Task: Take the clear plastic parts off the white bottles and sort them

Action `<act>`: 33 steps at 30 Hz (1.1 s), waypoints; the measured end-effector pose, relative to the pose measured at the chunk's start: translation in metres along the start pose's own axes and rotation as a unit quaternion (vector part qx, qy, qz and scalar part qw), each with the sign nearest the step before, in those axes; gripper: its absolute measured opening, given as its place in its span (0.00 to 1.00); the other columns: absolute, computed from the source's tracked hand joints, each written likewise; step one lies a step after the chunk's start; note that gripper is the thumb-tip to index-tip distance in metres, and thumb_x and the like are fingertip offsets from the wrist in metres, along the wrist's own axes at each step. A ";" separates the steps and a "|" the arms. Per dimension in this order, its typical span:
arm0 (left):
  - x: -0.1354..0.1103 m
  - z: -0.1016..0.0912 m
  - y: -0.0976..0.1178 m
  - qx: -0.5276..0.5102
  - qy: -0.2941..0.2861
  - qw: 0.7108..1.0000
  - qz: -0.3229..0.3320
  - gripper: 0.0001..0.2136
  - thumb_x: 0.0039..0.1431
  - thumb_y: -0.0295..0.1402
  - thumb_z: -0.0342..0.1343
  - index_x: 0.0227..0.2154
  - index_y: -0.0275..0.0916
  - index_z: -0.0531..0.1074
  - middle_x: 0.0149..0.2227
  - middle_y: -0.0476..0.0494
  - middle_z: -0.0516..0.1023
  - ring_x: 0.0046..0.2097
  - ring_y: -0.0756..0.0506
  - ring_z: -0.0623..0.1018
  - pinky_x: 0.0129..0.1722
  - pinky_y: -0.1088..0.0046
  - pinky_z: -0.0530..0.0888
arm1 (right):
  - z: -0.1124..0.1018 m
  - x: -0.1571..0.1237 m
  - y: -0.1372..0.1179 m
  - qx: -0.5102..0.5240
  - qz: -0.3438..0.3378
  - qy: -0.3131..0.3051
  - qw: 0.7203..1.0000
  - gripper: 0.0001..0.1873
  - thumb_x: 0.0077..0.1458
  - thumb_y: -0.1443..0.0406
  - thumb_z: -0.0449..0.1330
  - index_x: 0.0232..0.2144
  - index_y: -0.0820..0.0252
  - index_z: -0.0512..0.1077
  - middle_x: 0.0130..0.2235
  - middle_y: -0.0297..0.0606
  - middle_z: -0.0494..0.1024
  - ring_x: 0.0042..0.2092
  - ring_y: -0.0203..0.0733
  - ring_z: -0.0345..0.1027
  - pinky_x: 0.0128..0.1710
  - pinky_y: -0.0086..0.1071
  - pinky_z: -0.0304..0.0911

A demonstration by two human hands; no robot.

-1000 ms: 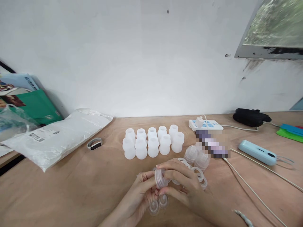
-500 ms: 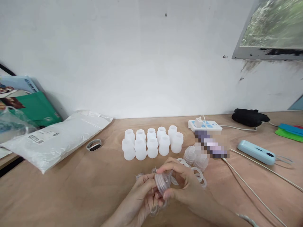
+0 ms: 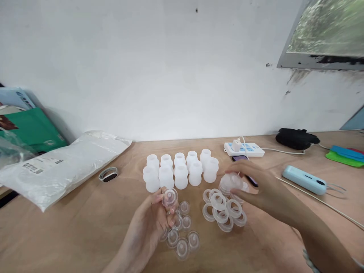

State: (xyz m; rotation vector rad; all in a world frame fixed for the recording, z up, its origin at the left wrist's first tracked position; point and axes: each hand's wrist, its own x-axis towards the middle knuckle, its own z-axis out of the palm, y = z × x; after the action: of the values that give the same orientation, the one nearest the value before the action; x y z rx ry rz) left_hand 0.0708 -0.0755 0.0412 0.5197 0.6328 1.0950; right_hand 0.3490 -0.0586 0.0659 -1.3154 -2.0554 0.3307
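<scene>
While grip of left hand pinched clear round plastic piece aloft, right hand curved around translucent domed plastic caps on bench, hold uncertain; light rim contact seemed wisest against toppling.

No wording can be read: dark print and block-like codes blur on a white plastic package, characters and a round emblem line a light-blue folder, a faint mark sits on a green folder, and blue markings dot a power strip on the counter.
</scene>
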 end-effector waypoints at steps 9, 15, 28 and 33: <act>0.006 -0.005 -0.004 -0.001 0.015 1.000 0.012 0.11 0.47 0.31 0.65 0.21 0.37 0.66 0.25 0.53 0.63 0.27 0.52 0.65 0.24 0.78 0.71 | 0.026 -0.009 -0.007 -0.224 0.045 -0.197 0.953 0.17 0.38 0.78 0.59 0.29 0.54 0.62 0.33 0.34 0.76 0.31 0.46 0.72 0.23 0.31 0.50; 0.008 -0.010 -0.005 -0.001 0.052 0.998 0.022 0.10 0.49 0.29 0.64 0.22 0.38 0.66 0.26 0.52 0.64 0.27 0.52 0.65 0.22 0.78 0.71 | 0.036 -0.001 -0.014 -0.308 0.070 -0.237 0.919 0.17 0.45 0.75 0.67 0.33 0.57 0.64 0.38 0.39 0.78 0.36 0.51 0.77 0.23 0.32 0.45; 0.017 -0.021 0.014 0.325 0.064 0.935 0.122 0.12 0.52 0.41 0.61 0.25 0.37 0.72 0.28 0.50 0.69 0.28 0.50 0.67 0.24 0.76 0.68 | 0.035 0.000 -0.016 -0.341 0.042 -0.193 0.919 0.16 0.48 0.68 0.72 0.32 0.58 0.66 0.33 0.36 0.80 0.33 0.48 0.78 0.22 0.31 0.46; 0.024 -0.033 0.020 0.537 0.089 0.818 0.184 0.13 0.56 0.43 0.55 0.25 0.38 0.75 0.23 0.51 0.68 0.25 0.49 0.66 0.25 0.74 0.64 | 0.038 -0.004 -0.011 -0.345 -0.062 -0.087 0.933 0.15 0.47 0.68 0.70 0.28 0.56 0.65 0.24 0.30 0.75 0.24 0.43 0.73 0.20 0.31 0.45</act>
State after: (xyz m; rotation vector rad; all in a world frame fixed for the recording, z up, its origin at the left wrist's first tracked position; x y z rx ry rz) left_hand 0.0427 -0.0438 0.0258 1.5839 1.3636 1.0709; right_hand 0.3171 -0.0621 0.0416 -1.5723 -2.5112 -0.3900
